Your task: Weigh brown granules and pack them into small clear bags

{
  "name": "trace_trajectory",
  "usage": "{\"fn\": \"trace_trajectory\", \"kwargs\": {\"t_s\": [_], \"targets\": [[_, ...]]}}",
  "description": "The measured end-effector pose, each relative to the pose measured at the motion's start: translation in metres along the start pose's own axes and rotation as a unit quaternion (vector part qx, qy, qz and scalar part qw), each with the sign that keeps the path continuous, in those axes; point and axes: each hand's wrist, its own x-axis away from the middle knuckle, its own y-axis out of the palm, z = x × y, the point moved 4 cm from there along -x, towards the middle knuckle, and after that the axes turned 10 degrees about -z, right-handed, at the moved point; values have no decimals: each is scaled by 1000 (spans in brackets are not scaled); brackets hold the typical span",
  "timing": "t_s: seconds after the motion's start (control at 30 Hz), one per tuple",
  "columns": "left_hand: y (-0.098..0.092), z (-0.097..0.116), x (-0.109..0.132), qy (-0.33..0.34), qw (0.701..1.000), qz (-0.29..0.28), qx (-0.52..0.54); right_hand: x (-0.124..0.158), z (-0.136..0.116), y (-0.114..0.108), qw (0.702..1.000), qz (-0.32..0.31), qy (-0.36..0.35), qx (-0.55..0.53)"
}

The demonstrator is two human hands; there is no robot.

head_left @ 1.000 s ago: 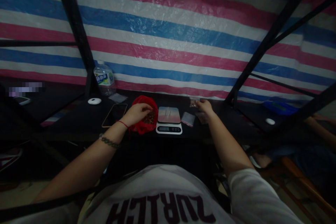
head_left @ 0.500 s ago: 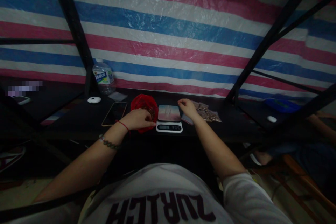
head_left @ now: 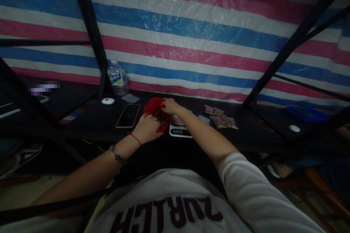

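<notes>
A red plastic bag (head_left: 153, 103), its mouth spread wide, lies on the black table with small brownish bits (head_left: 162, 118) inside. My left hand (head_left: 149, 126) is closed over the bag's near left side, fingers bent inside and thumb at the front edge. At the far right rim, my right hand (head_left: 170, 106) pinches the red plastic; its fingertips are partly hidden. Just right of the bag stands a white kitchen scale (head_left: 179, 131) with a small display. My right forearm crosses above the scale and covers part of its plate.
Several small filled clear packets (head_left: 218, 121) lie right of the scale, beside a flat clear bag (head_left: 204, 119). To the left are a phone (head_left: 128, 115), a white oval device (head_left: 108, 101), and a plastic bottle (head_left: 117, 78). Black metal posts (head_left: 94, 32) frame the table.
My right hand has moved left, from beyond the scale's right side to the bag's far rim. My left hand stays at the bag. The whole view has shifted slightly.
</notes>
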Motion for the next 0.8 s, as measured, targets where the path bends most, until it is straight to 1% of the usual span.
{"fn": "trace_trajectory", "kwargs": {"t_s": [0.07,0.1,0.13,0.17,0.2,0.27,0.33,0.4,0.43,0.5,0.53,0.63,0.67,0.7,0.77,0.8], "targets": [[0,-20,7,-32,999,42,0,-8,4,1,1000,-27,8,1],[-4,-31,11,-49,996,69,5,-10,5,-1,1000,-30,7,-4],[-8,-43,15,-66,994,89,15,-12,7,-6,1000,-24,3,-13],[-13,-54,19,-63,993,91,31,-12,8,-12,1000,-10,-1,-25],[-18,-64,22,-60,993,91,52,-12,9,-20,999,14,-4,-38],[-32,-82,28,-88,987,108,81,-10,8,-36,994,90,-12,-62],[-46,-89,34,-93,981,144,88,-8,5,-48,985,157,-28,-69],[-54,-86,37,-79,978,175,79,-8,2,-51,981,177,-38,-67],[-54,-81,37,-61,981,165,75,-8,1,-50,982,172,-36,-65],[-46,-69,34,-10,991,114,66,-9,1,-44,988,142,-29,-55],[-42,-63,32,9,993,99,58,-9,2,-41,990,130,-26,-49],[-30,-48,28,45,993,105,28,-6,8,-39,991,131,-12,-29],[-27,-43,26,56,993,105,21,-5,10,-38,992,123,-5,-23],[-23,-38,25,67,993,97,18,-3,13,-37,995,101,0,-17],[-16,-28,22,87,993,77,20,1,19,-34,999,35,2,-6],[-14,-24,21,90,993,73,24,5,23,-34,1000,15,3,-4]]}}
